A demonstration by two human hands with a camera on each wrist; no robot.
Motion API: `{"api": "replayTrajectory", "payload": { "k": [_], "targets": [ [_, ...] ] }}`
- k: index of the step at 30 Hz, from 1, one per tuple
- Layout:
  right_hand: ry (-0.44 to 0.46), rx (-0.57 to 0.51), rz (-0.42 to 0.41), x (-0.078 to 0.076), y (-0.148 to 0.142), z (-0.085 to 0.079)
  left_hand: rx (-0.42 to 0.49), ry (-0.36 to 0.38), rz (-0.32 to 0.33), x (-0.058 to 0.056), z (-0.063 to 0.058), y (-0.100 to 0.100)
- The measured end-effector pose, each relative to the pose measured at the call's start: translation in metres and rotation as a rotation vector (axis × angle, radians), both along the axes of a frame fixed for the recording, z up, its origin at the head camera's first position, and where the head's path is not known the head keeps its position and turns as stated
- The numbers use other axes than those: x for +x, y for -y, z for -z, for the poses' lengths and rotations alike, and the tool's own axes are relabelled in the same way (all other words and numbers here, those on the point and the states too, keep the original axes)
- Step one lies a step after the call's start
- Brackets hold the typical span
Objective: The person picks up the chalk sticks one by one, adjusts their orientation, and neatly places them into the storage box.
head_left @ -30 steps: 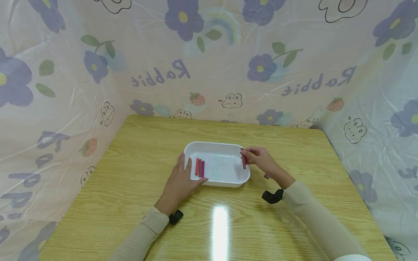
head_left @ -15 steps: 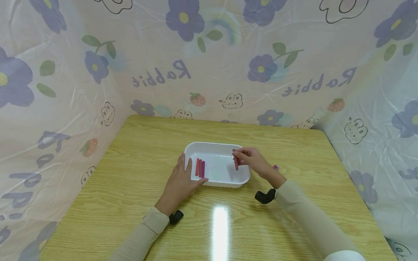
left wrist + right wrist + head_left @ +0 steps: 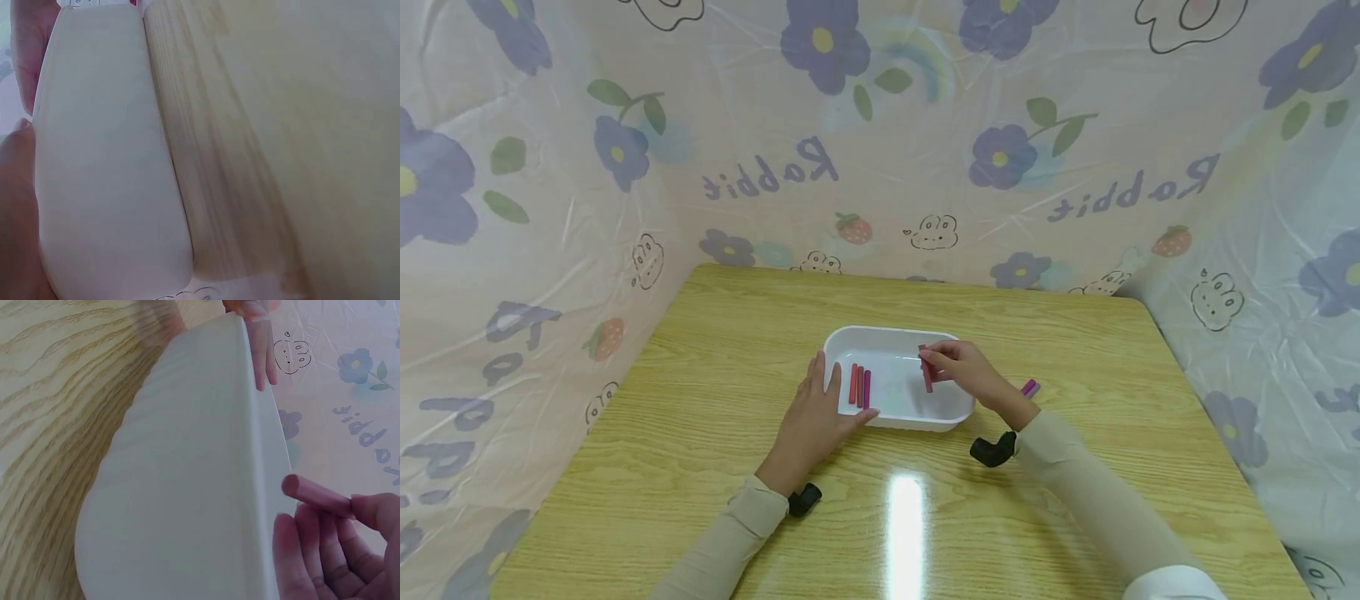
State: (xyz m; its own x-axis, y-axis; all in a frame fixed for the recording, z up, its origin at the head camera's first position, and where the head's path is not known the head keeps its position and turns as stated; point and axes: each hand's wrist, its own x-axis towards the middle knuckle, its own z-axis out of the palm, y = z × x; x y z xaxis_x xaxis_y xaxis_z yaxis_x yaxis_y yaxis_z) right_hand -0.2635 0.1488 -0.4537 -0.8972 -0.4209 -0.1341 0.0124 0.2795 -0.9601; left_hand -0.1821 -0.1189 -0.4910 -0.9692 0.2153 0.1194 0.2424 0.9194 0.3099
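Backdrop: a pale printed sheet [image 3: 917, 133] with purple flowers, strawberries and line-drawn rabbits surrounds the far and side edges. The word "Rabbit" appears twice on the far panel, in mirror image; larger lettering on the left panel is also reversed.

Tabletop [image 3: 760, 333]: wood-grain surface.

Tray [image 3: 895, 387]: white, oblong, rounded corners; long axis left to right.

Left hand [image 3: 808, 417]: fingers extended and spread against the tray's left end, thumb apart from them along the near rim.

Right hand [image 3: 970, 369]: thumb and fingertips closed in a pinch on one dark red stick [image 3: 927, 378].

Dark red stick: cylindrical, held over the right half of the tray. Its long axis runs near to far, the far end tilted slightly left. The grip lies toward the far end; the longer portion extends past the fingers toward the person. The right wrist view shows a flat, round end face clear of the fingers.

Inside the tray, at left, three sticks lie side by side, near to far: coral [image 3: 853, 384], red-brown [image 3: 860, 387], magenta [image 3: 867, 390]. Two purple-toned sticks [image 3: 1029, 387], partly hidden, lie beyond the right wrist.
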Motion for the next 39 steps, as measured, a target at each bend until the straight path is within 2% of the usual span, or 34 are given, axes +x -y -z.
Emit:
{"api": "replayTrajectory", "payload": {
  "k": [7, 20, 31, 39],
  "targets": [
    [-0.028, 0.025, 0.004, -0.003, 0.011, 0.006, -0.007, 0.001, -0.002, 0.000, 0.000, 0.000],
    [-0.014, 0.054, 0.044, -0.006, 0.030, 0.022, -0.013, -0.021, 0.005, 0.000, 0.000, 0.000],
    [0.057, 0.030, 0.077, -0.005, 0.043, 0.032, -0.030, -0.003, 0.004, -0.001, 0.000, 0.000],
    [0.099, 0.052, 0.096, -0.005, 0.055, 0.033, -0.019, 0.000, 0.008, 0.000, -0.001, 0.000]
  ]
}}
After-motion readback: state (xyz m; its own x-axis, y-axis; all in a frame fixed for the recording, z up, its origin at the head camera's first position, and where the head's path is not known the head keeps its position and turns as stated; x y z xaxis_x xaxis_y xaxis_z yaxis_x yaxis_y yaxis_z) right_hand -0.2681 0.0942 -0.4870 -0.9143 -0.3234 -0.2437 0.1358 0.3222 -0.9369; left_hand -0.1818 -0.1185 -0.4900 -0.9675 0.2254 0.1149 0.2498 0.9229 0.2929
